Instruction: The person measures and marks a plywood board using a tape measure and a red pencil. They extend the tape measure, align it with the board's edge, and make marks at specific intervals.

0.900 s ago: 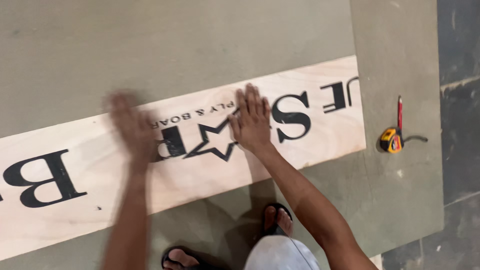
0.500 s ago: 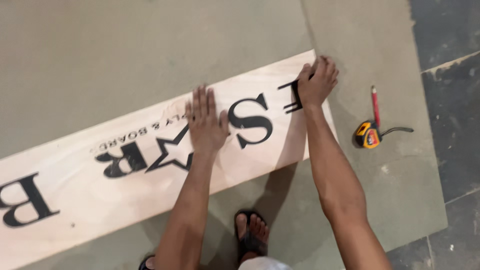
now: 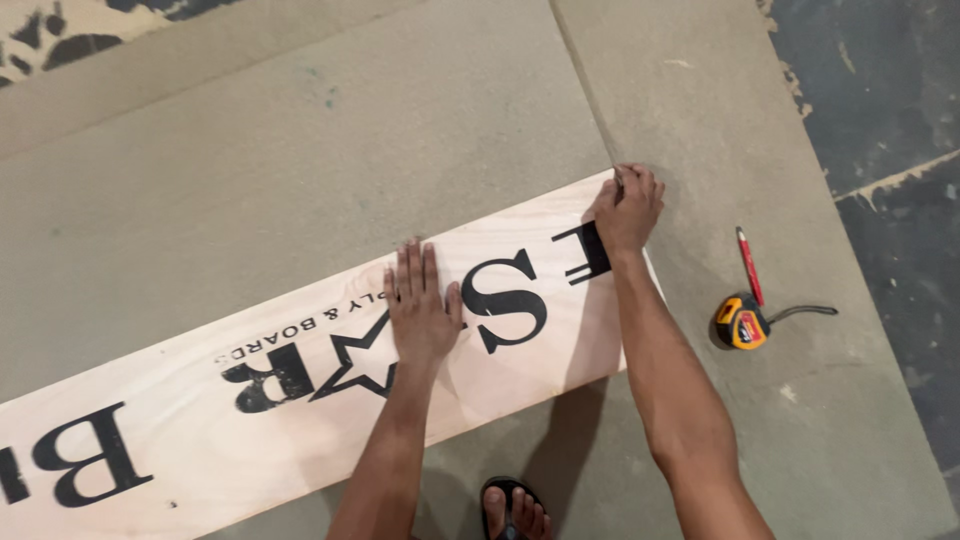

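My plywood plank [image 3: 300, 400] runs out of frame past my left arm, so its far end is cut off & I can't see the full length. My right hand [image 3: 627, 208] covers the plank's top corner at the near end; whatever my fingertips do at the edge there is hidden, so I can't tell if they hook over the rim or just press on it. The fingers are curled in tight, narrow. Black printing on the plank is partly under both hands and cut off at the frame edge. Only the toes of one foot in a dark sandal [image 3: 512, 508] show at the bottom, below & btwn my forearms; the rest is out of view.

The plank is a long pale strip w/ black print and a black star outline just beside my left hand [image 3: 422, 305]. Long axis is diagonal: low end far out beyond my left arm, high end at my right hand. It lies flat on grey-green sheets [image 3: 300, 170] spread over the floor. My left hand is flat on the plank face, fingers together & stretched, palm down, holding nothing.

Out past my right hand, apart from the plank: a yellow tape measure [image 3: 741, 322] w/ a dark strap, and a red pencil [image 3: 749, 266] just beside it, both on the sheet. Dark floor [image 3: 880, 100] further right.
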